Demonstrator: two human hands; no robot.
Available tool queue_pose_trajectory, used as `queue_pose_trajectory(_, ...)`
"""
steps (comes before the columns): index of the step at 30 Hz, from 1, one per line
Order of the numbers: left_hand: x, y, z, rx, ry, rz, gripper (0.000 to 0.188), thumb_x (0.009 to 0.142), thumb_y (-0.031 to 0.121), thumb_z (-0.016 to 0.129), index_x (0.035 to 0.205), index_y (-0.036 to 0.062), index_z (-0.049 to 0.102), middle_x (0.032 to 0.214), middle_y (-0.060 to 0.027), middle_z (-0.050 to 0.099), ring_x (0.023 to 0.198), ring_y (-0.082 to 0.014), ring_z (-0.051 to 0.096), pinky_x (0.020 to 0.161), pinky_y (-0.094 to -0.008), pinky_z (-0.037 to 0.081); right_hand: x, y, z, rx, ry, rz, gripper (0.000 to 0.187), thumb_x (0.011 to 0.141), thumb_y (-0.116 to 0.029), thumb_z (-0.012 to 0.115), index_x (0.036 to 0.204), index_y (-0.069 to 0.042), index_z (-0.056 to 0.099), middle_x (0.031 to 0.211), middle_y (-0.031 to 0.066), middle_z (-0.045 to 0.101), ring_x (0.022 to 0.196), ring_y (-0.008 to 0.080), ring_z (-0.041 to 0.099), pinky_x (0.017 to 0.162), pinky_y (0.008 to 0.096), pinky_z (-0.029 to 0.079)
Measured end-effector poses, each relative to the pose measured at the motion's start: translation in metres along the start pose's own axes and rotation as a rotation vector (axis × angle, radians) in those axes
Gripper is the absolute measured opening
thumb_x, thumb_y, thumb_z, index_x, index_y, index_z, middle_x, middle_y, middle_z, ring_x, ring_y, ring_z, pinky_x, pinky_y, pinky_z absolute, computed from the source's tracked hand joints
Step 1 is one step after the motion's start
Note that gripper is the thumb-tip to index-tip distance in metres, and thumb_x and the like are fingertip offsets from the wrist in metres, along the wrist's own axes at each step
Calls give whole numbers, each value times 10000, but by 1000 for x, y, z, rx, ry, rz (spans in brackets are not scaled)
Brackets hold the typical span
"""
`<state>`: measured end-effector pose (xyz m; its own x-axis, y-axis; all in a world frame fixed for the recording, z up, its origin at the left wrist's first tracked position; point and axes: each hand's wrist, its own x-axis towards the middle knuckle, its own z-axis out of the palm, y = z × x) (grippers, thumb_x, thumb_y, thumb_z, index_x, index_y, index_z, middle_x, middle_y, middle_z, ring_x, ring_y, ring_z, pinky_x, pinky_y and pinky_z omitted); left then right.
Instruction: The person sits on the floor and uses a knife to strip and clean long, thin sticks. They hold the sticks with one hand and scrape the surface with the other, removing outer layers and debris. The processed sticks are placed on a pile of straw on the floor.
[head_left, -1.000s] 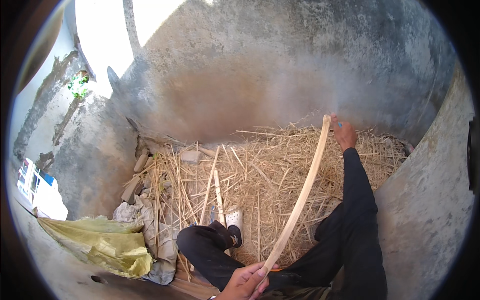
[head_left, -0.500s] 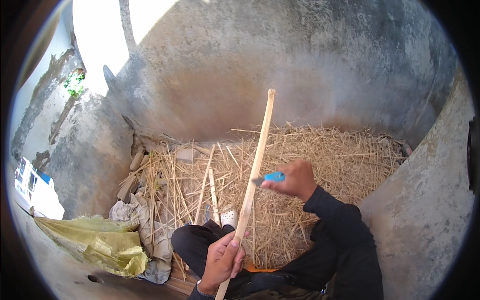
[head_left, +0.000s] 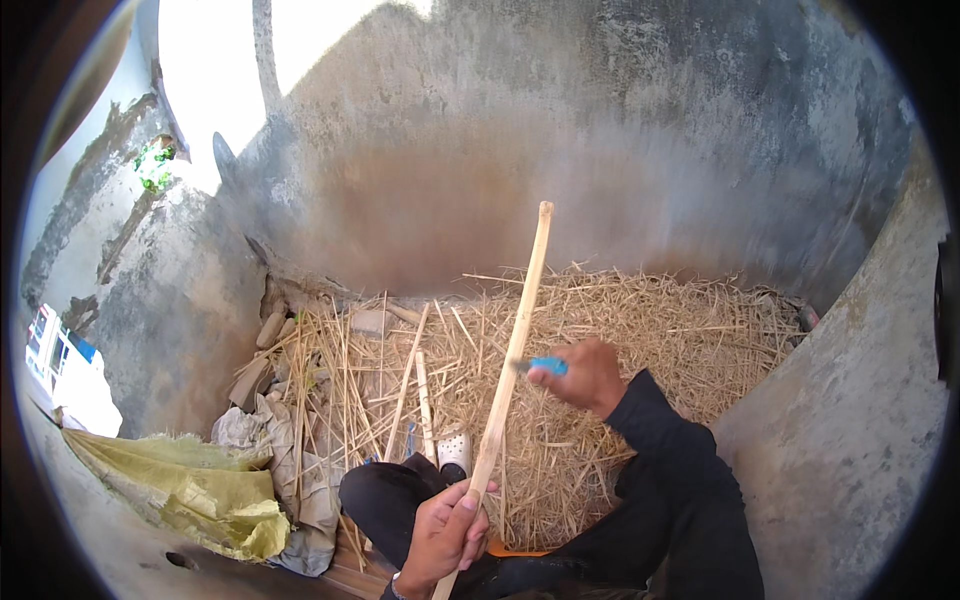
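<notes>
A long pale wooden stick (head_left: 515, 335) slants up and away from my lap, its far end standing out before the wall. My left hand (head_left: 447, 532) is wrapped round its lower part. In my right hand (head_left: 590, 372) is a knife with a blue handle (head_left: 547, 366). Its short dark blade, blurred and partly hidden, meets the right side of the stick about midway along. My fingers are closed on the handle.
Straw and shavings (head_left: 650, 340) cover the floor. Thin split sticks (head_left: 340, 370) lie to the left. A yellow-green sack (head_left: 190, 490) is at the lower left. Concrete walls (head_left: 480, 130) enclose the spot. A white clog (head_left: 454, 449) shows by my knee.
The whole scene has shifted slightly downward in view. My right hand and the knife stay near the middle of the stick; the left hand keeps its hold.
</notes>
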<state>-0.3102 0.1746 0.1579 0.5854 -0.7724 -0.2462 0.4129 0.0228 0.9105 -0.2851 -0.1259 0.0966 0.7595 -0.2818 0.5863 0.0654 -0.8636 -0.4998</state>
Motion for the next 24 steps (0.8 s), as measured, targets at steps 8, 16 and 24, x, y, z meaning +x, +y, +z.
queue_pose_trajectory(8,3,5,7,48,2,18,351,1028,217,400,1211,-74,468,596,0,429,339,-46,355,366,-198,330,8,5,-9,-157,126,-293,730,685,-820,558,475,-122,548,395,24,449,360,198,498,395,345,378)
queue_pose_trajectory(16,-10,-5,12,37,-53,-71,364,1034,219,386,1266,-53,455,602,7,424,364,-50,368,387,-198,336,39,67,-29,-244,247,134,791,758,-832,431,481,-96,506,409,56,420,369,242,450,393,390,349)
queue_pose_trajectory(24,-25,-13,25,43,-74,-157,371,1028,217,402,1266,-62,458,622,-1,437,361,-49,360,398,-200,339,44,128,-62,-315,289,379,760,756,-831,433,665,-128,707,467,50,546,463,251,584,436,393,419)
